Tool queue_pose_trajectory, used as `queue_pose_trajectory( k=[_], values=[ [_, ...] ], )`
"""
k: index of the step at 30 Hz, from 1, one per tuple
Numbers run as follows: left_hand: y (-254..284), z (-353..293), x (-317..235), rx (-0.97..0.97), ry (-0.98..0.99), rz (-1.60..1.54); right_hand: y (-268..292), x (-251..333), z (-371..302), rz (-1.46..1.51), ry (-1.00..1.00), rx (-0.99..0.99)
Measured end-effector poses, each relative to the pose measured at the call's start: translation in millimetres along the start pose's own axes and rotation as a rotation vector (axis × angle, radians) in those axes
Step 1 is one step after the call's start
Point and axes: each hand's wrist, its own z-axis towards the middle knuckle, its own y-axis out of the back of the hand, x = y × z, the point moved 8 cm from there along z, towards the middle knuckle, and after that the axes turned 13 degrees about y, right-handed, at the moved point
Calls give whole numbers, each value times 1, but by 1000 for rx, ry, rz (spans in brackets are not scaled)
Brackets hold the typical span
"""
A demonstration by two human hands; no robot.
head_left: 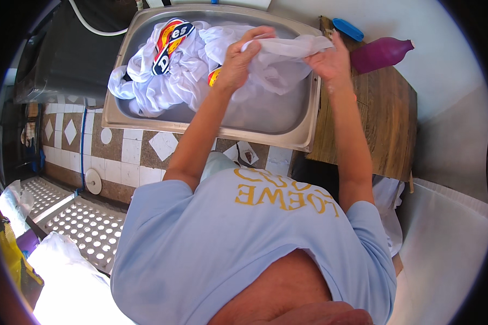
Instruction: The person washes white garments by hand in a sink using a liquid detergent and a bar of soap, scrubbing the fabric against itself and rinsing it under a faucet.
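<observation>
A wet white cloth (pixel 279 62) is stretched between my two hands over the right side of a metal sink (pixel 217 131). My left hand (pixel 241 59) grips its left end, the fingers slightly blurred. At the other end my right hand (pixel 331 57) pinches the cloth near the basin's right rim. Below the cloth lies cloudy grey water (pixel 265 111). On the left of the sink, a heap of wet white fabric (pixel 168 86) with a red, yellow and dark printed band partly hangs over the rim.
To the right, a wooden counter (pixel 377 119) holds a purple bottle (pixel 381 54) lying toward the wall and a blue brush-like object (pixel 348 30). A black appliance (pixel 70 54) stands left of the sink. Perforated metal panels (pixel 81 222) are at lower left, beside the tiled floor (pixel 124 146).
</observation>
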Motion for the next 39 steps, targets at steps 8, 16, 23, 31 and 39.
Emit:
queue_pose_trajectory(
  k=[8, 16, 23, 31, 39],
  values=[
    [-93, -11, 49, -73, -376, 1025, 8, -80, -34, -285, 201, 357],
    [-35, 14, 52, -275, -494, 914, 33, -108, -16, -13, 36, 151],
    [44, 30, 35, -505, -220, 1101, -1, -113, -38, -271, -70, -18],
    [56, -32, 4, -583, -213, 1630, -42, -64, -7, -2119, 485, 614],
    [54, -45, 24, -335, -232, 1590, -73, -148, 62, -1599, 308, 437]
  ],
)
